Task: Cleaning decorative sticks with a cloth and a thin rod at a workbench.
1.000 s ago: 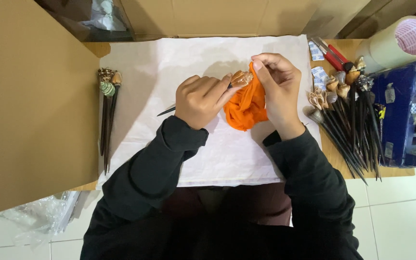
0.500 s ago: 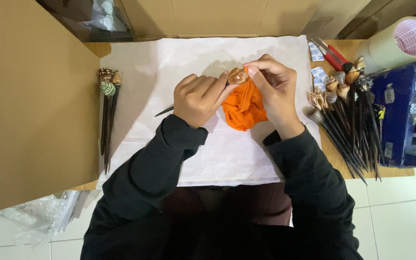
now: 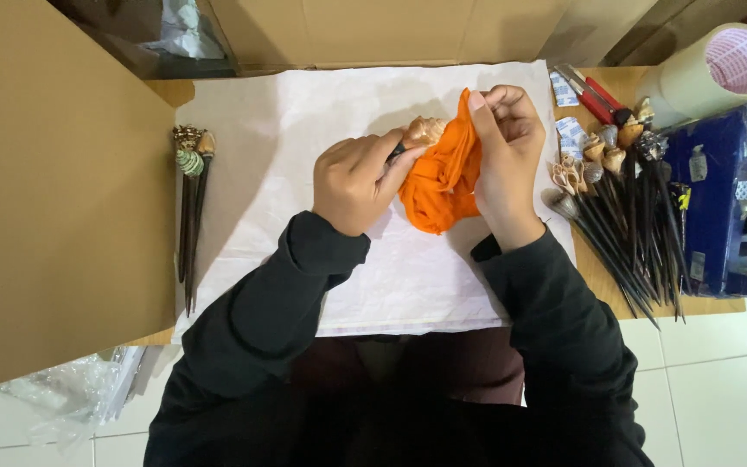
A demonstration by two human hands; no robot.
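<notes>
1. Your left hand [image 3: 358, 180] is curled tight around a dark stick topped with a pale shell [image 3: 424, 131]; only a short dark stretch shows past your thumb, and the shell sits just beyond your fingertips.
2. Your right hand [image 3: 505, 156] pinches an orange cloth [image 3: 443, 177] between thumb and forefinger, the other fingers folded behind the fabric.
3. The cloth bunches between your two hands, touching the shell on its right side and hanging down to your right palm.
4. Both hands hover over a white sheet of paper [image 3: 287, 130] spread on the table.
5. Well to the left of your left knuckles lie three finished sticks [image 3: 190, 216] with shell tops, side by side at the paper's edge.
6. Just right of your right wrist lies a heap of dark shell-topped sticks [image 3: 628, 216].
7. Beyond that heap sit a roll of tape [image 3: 711, 73] and a blue tape dispenser [image 3: 724, 199].
</notes>
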